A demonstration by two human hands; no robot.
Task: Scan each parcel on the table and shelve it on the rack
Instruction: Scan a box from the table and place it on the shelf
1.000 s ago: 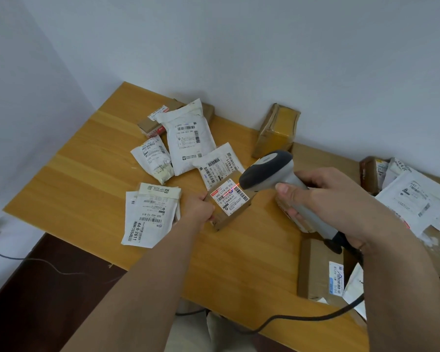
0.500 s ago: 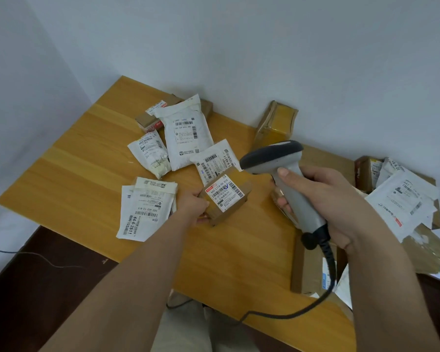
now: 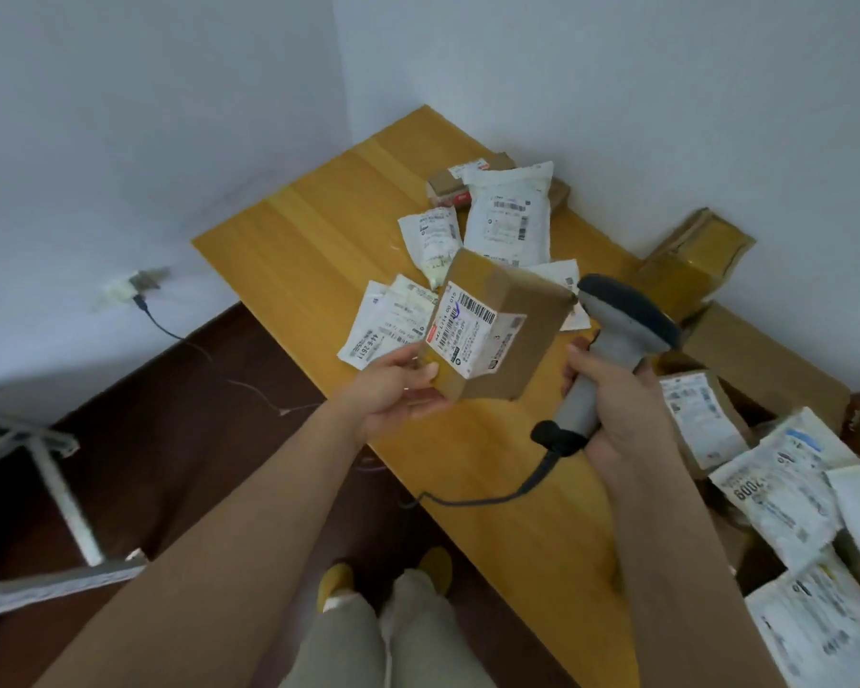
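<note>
My left hand point(image 3: 393, 384) grips a small brown cardboard box point(image 3: 512, 340) by its lower left corner and holds it lifted above the wooden table point(image 3: 319, 250), its white barcode label facing me. In my right hand point(image 3: 616, 389) is a grey handheld scanner point(image 3: 611, 330), upright just right of the box, with its black cable trailing down over the table. Several white mailer bags point(image 3: 510, 216) and brown boxes lie at the table's far side. More white parcels point(image 3: 785, 494) are heaped at the right.
A taped brown box point(image 3: 696, 255) leans against the wall at the back. White metal bars of a frame point(image 3: 55, 479) stand on the dark floor at the left. A wall socket point(image 3: 130, 288) with a plugged cable is low on the left wall.
My left hand has lifted the small box off the table and up towards me. The scanner has swung away from the label to upright. My view has turned left.
</note>
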